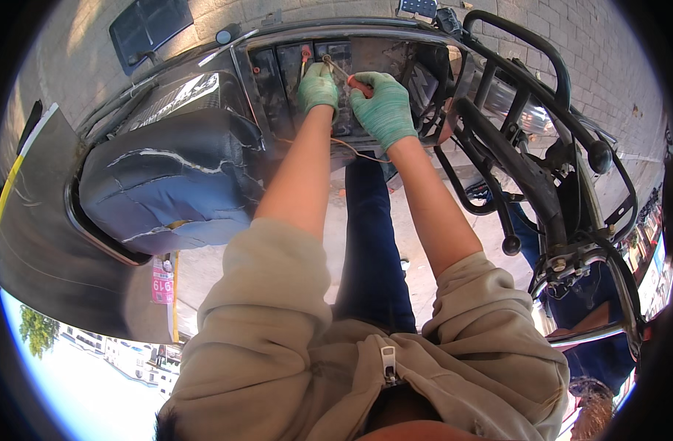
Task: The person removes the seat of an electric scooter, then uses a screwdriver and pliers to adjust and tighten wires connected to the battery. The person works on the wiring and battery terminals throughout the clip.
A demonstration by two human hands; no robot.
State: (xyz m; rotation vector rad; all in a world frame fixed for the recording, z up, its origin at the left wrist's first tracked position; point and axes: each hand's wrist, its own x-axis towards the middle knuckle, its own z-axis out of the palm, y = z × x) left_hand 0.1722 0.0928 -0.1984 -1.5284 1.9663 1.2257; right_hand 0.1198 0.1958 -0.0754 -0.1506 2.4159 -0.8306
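Observation:
Both my hands wear green knit gloves inside an open, grimy compartment (351,51) of a vehicle. My left hand (318,92) is closed at a small metal fitting (327,59), its fingertips pinched on it, beside a red terminal piece (305,54) with a short wire. My right hand (384,110) grips the orange-red handle of a slim tool (360,84), which looks like a screwdriver, its metal shaft reaching toward my left fingertips. A thin wire (351,145) runs along the compartment's lower edge, below my hands.
A cracked black seat (174,176) fills the left side; black tubular bars and handlebar parts (542,213) crowd the right. A dark panel (149,33) lies on the pavement (586,59) beyond the vehicle. Another person (593,367) in dark blue is partly visible at the lower right.

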